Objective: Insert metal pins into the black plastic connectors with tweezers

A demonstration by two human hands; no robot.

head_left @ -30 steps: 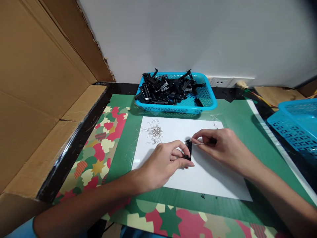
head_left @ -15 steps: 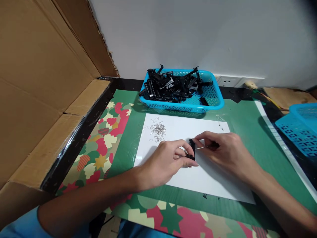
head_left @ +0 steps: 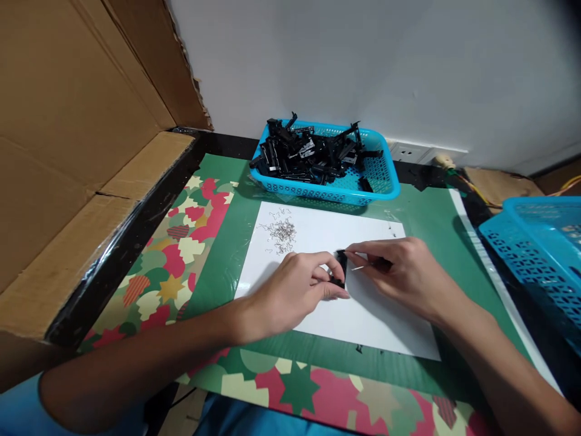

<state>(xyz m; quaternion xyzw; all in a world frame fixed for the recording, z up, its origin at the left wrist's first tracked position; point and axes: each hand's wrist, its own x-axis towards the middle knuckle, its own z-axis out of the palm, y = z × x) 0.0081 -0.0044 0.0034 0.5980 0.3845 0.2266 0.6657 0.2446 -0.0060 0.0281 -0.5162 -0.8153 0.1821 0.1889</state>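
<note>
My left hand (head_left: 290,287) pinches a small black plastic part (head_left: 341,269) between thumb and fingers, holding it upright over a white sheet (head_left: 376,327). Close on its right side, my right hand (head_left: 403,266) is closed around a thin, pale, rod-like tool (head_left: 358,267), whose tip points at the part. Its thumb and forefinger meet at the top of the black part. Dark material shows inside the right palm; its shape is hidden. On the sheet's left lies a pile of tiny bent wire pieces (head_left: 282,232).
Behind the sheet stands a blue basket (head_left: 318,192) heaped with black plastic parts (head_left: 313,154). Another blue basket (head_left: 535,242) is at the right edge. Cardboard (head_left: 82,109) walls the left side. Tiny dark bits (head_left: 359,349) lie by the sheet's front edge.
The whole view has swung slightly to the right. The rod-like tool's tip, against the black part before, now appears slightly apart from it. Both hands keep their grip.
</note>
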